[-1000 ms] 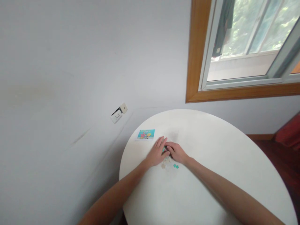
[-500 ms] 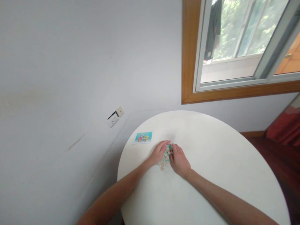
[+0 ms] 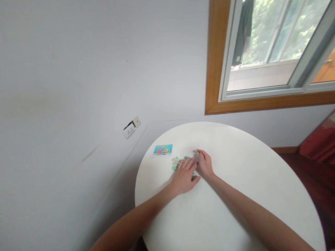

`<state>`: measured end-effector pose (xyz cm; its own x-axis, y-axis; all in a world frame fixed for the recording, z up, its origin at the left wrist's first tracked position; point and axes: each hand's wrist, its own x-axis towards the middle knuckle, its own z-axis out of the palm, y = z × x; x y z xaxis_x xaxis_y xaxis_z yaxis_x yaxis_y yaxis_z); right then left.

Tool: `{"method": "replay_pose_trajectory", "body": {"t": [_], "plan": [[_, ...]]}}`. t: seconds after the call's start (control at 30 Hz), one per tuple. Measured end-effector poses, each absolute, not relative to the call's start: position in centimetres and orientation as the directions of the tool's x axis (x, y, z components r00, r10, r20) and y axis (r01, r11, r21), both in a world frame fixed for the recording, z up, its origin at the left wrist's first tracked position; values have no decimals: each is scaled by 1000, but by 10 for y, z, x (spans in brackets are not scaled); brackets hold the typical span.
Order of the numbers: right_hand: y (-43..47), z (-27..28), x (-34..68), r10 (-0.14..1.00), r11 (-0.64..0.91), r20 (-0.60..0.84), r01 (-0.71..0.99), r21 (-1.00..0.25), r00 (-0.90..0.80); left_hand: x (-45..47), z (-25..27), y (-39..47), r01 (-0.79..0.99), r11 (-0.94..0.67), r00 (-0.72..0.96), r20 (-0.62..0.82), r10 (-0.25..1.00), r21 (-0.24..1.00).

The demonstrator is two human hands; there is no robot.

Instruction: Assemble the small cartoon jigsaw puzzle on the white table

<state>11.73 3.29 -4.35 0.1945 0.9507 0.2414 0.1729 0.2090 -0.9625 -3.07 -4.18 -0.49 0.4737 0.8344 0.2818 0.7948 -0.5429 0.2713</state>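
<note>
My left hand (image 3: 185,175) lies flat with spread fingers over a heap of small jigsaw puzzle pieces (image 3: 176,164), green and beige, and covers part of them. Just to its right, my right hand (image 3: 205,163) rests on its edge with curled fingers close to the left fingertips. Whether anything sits inside those curled fingers is hidden. A picture card (image 3: 162,150) with pink and yellow cartoon figures on turquoise lies flat beyond the pieces, to the left.
Under everything is a round white table (image 3: 235,195). A pale wall (image 3: 91,69) with a socket (image 3: 129,131) runs along the table's left and far side. A wood-framed window (image 3: 261,99) is at the upper right.
My left hand has swung from the side of the pieces to flat on top of them. My right hand has shifted slightly right and curled. The pieces now show farther left, more spread out.
</note>
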Motion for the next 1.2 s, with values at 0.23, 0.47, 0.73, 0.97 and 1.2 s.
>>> {"method": "replay_pose_trajectory", "body": {"t": [0.23,0.47,0.73,0.97,1.2], "plan": [[50,-36,121,910,409,325,432,-804,-257,-19,-9,-45,870,-476,427,284,858,131],[55,-26,79,748,615,300,448,-649,-592,-40,-12,-43,902,-400,337,313,888,163],[37,-22,47,674,674,305,391,-626,-673,-85,-12,-54,866,-451,385,286,877,217],[15,-18,9,713,643,324,395,-656,-622,-127,-9,-64,860,-462,394,293,871,218],[10,-19,-21,723,598,313,330,-730,-616,-149,-8,-73,842,-444,351,315,882,307]]}}
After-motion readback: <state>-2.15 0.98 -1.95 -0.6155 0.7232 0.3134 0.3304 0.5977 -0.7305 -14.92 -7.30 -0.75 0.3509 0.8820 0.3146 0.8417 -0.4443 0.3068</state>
